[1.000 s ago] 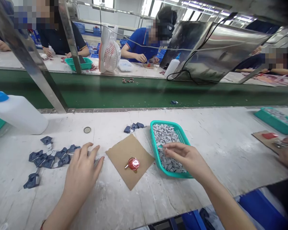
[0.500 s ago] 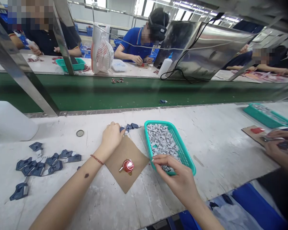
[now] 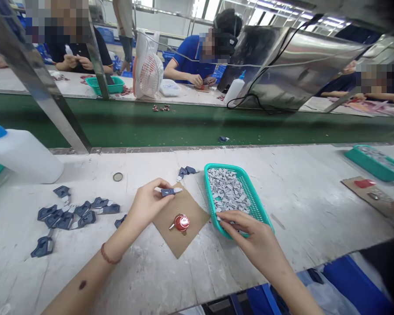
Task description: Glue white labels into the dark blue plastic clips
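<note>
Above the brown card, my left hand pinches a dark blue plastic piece with a pale tab sticking out to the right. My right hand is at the near left rim of a green basket full of small grey pieces. Its thumb and index finger are closed together; whatever lies between them is too small to make out. On the card sits a shiny red cap with wet, glossy liquid and a small pale sliver beside it. A few more blue pieces lie just behind the card.
Several blue pieces with pale tabs are spread on the left. A bottle cap and a large white bottle stand behind them. A green channel runs beyond the table. Co-workers sit opposite and at right, beside another green basket.
My left hand has come back from the blue pieces behind the card, with one now in its fingers. The right hand stays by the basket rim, and the view has shifted slightly.
</note>
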